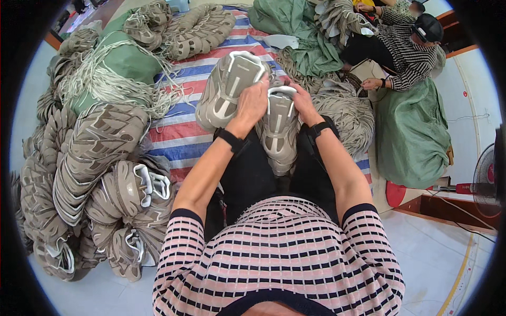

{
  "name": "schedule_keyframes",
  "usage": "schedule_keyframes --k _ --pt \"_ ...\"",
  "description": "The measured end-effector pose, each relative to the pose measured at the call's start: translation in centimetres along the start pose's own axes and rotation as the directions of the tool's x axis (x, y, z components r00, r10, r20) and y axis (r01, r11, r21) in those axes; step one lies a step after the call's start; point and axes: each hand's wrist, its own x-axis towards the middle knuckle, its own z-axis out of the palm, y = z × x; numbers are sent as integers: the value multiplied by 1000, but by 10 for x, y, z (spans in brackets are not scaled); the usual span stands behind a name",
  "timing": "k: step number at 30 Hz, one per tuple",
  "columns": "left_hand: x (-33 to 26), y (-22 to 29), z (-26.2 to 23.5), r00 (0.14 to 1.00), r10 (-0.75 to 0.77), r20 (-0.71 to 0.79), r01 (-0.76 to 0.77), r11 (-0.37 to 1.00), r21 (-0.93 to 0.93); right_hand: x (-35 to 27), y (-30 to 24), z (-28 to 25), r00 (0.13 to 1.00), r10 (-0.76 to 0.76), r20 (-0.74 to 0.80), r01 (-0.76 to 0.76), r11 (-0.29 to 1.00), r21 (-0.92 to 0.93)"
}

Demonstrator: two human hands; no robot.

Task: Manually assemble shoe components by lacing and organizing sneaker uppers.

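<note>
My left hand [252,104] grips a beige and grey shoe upper [227,88], held up and tilted to the left above the striped mat. A second beige shoe upper [279,131] rests on my lap, and my right hand [303,101] holds its top edge. The two hands are close together, nearly touching. Both wrists wear black bands.
Stacks of beige shoe uppers [89,174] lie at my left. Bundles of pale laces [105,79] sit on green sacks behind them. A red, white and blue striped mat [179,131] covers the floor. Another person [406,47] in a striped top sits at the far right. A fan [487,179] stands at the right edge.
</note>
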Motion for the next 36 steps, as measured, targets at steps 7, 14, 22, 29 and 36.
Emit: schedule_keyframes --k 7,14,22,29,36 --pt "-17 32 -19 974 149 171 -183 962 204 15 -36 -45 835 175 522 -4 950 -312" --pt "-1 22 7 957 31 289 -76 986 146 20 15 -31 864 185 468 -64 963 -262" --pt "-64 -5 51 968 -219 -124 198 966 -165 11 16 -37 806 151 572 71 935 -348" --pt "-9 -6 38 912 -375 165 408 869 -281 -30 1 -51 723 84 686 73 978 -197" --pt "42 -11 55 790 -400 465 547 802 -240 -5 17 -34 772 -6 635 328 860 -391"
